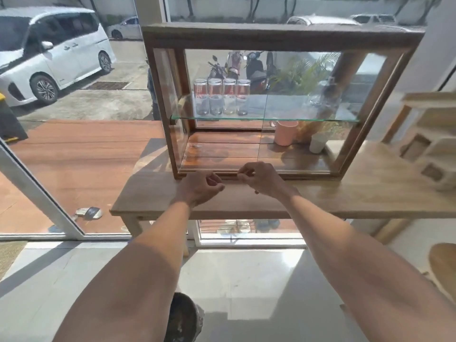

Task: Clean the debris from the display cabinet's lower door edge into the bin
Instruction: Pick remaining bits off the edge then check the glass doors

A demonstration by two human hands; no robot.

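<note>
The wooden display cabinet [281, 37] with glass doors stands on a wooden table [370, 193]. Its lower door edge [308, 172] runs along the front bottom. My right hand [261, 180] rests at that edge near the middle, thumb and forefinger pinched together; any debris between them is too small to see. My left hand [199, 187] hovers just left of it over the table, fingers curled into a loose cup, and what lies in the palm is hidden. A dark round bin [183, 319] stands on the floor below, between my forearms.
Several upturned glasses [222, 95] stand on the cabinet's glass shelf, with a pink cup [285, 133] and a white cup [317, 144] on its floor. A light wooden rack [429, 137] sits at the table's right end. A round stool [443, 267] is at the lower right.
</note>
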